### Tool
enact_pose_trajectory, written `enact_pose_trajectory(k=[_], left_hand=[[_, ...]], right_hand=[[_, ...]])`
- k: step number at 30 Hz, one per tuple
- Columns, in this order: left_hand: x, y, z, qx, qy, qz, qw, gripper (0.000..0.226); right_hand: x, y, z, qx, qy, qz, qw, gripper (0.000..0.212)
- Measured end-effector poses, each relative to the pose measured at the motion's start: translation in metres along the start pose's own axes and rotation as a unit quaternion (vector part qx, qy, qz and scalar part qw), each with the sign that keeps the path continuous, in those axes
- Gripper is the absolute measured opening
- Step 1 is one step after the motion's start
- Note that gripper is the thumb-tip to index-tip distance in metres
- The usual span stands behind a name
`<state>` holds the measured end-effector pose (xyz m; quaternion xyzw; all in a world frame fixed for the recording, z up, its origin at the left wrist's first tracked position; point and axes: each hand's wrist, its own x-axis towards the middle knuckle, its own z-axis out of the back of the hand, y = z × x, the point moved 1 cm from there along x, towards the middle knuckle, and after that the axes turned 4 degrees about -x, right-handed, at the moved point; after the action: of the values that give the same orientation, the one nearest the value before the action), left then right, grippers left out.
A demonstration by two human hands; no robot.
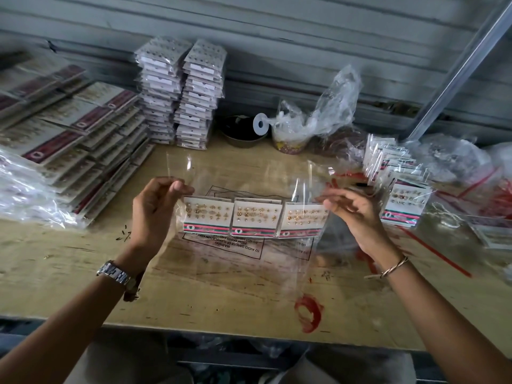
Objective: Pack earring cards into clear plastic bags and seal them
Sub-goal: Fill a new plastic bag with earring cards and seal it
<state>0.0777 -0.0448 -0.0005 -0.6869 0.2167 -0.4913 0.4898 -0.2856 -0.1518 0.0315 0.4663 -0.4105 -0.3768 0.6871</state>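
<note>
Three earring cards (256,217) side by side inside clear plastic bag (249,173), held above table (69,278). Left hand (155,209) pinches bag's upper-left edge. Right hand (353,210) blurred, grip unclear. Loading looks done. Next: fold open flap, press seal.

We see a clear bag (249,173) printed with black warning text inside a black outline. The three earring cards (256,217) in it are white, dotted with rows of gold studs, and each has a band of red and green stripes along the bottom. The table (83,273) is pale yellow-brown wood with a red smear (309,311). The back stacks (180,92) are white and grey, and the left stacks (69,126) carry dark red bands. The watch (116,273) is silver and the wall (277,37) is grey.
</note>
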Motion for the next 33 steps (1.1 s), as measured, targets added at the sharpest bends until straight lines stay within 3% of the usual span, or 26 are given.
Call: enact_pose_trajectory(k=[8,14,22,26,30,33], left_hand=[[0.023,-0.005,0.0,-0.043,-0.023,0.032,0.998,0.008],[0.066,-0.012,-0.006,-0.037,-0.014,0.028,0.999,0.012],[0.018,0.022,0.017,0.028,0.064,0.058,0.996,0.011],[-0.001,0.027,0.018,0.043,0.053,0.079,0.995,0.008],[-0.007,0.024,0.014,0.039,0.035,0.086,0.995,0.009],[-0.008,0.019,0.008,0.038,0.028,0.079,0.996,0.01]], right_hand=[[0.027,0.002,0.001,0.036,-0.106,-0.007,0.994,0.011],[0.062,0.011,-0.001,-0.074,-0.163,0.073,0.981,0.012],[0.009,-0.031,-0.004,-0.122,-0.103,0.06,0.985,0.01],[-0.014,-0.049,-0.008,-0.139,-0.12,0.038,0.982,0.014],[-0.025,-0.039,-0.02,-0.122,-0.205,0.088,0.967,0.013],[-0.023,-0.03,-0.033,-0.039,-0.271,0.085,0.958,0.013]])
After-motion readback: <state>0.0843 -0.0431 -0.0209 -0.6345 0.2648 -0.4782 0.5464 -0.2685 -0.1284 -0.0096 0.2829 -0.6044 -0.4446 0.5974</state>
